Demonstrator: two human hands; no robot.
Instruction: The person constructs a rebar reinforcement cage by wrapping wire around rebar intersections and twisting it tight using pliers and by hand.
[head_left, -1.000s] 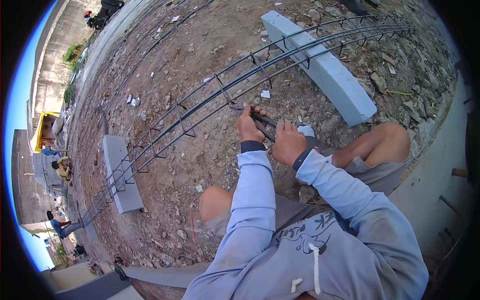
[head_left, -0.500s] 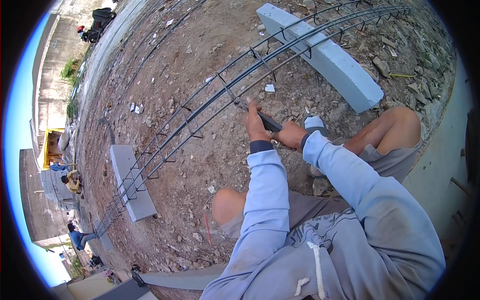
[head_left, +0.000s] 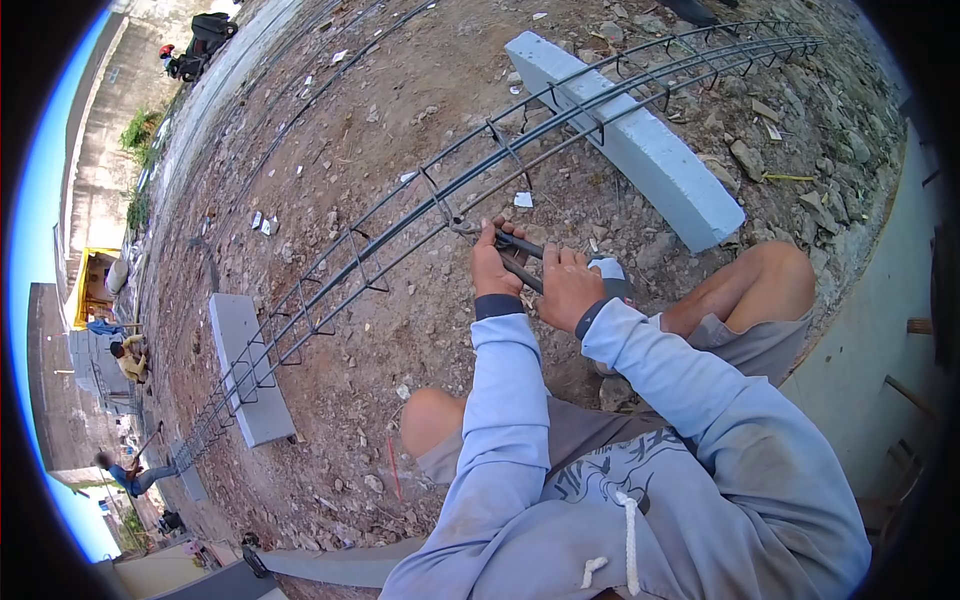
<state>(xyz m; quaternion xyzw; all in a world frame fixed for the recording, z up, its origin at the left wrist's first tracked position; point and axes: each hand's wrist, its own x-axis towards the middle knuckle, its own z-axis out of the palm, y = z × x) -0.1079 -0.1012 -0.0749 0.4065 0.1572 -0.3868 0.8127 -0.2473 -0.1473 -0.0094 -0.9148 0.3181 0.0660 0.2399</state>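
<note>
Long-handled pincers (head_left: 524, 246) with dark grips point at the rebar cage (head_left: 370, 252), their jaws by a stirrup on its near bar. My left hand (head_left: 494, 268) is closed round the front of the pincers, close behind the jaws. Farther back, my right hand (head_left: 572, 290) grips the handles, which stand apart. The fine detail at the jaws, including any tie wire, is too small to make out. Two pale blocks, one at upper right (head_left: 640, 140) and one at lower left (head_left: 248, 375), hold the cage off the ground.
Rubble and stones (head_left: 830, 200) lie at right beside a pale wall (head_left: 850, 350). Loose bars (head_left: 300, 115) lie across the dirt at upper left. Two people, one crouching (head_left: 130, 358) and one bent over (head_left: 140, 478), are at far left. A motorcycle (head_left: 200, 48) stands at top left.
The pincers' handles have spread apart, and my right hand has shifted on them. The view has moved slightly. A dark shape has come in at the top right edge.
</note>
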